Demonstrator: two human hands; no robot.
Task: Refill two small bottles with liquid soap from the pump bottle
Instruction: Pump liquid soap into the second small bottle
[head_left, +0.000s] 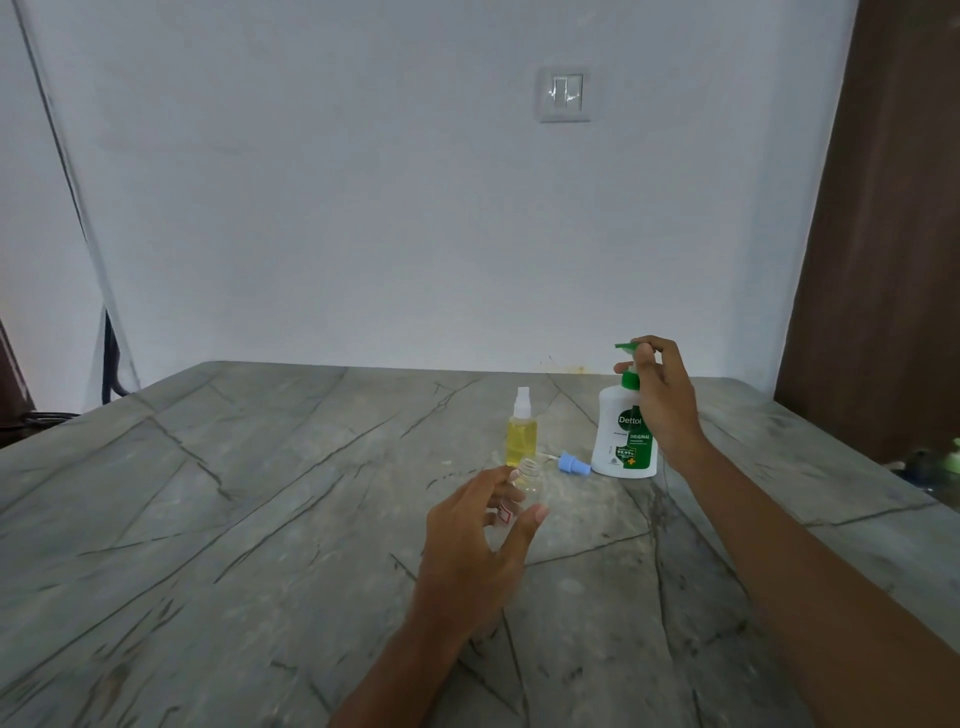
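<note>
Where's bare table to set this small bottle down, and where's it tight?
Free: the broad table left of the left hand and yellow spray bottle, and the near strip between both forearms. Crowded: the clear bottle in the left hand, blue spray cap and pump bottle under the right hand sit close together.

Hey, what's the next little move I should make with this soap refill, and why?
Probably lift the small clear bottle in your left hand up and to the right, until its open mouth sits under the green nozzle. Your right hand grips the head of the pump bottle, but nothing is beneath the nozzle, so pressing now would likely spill soap.
</note>
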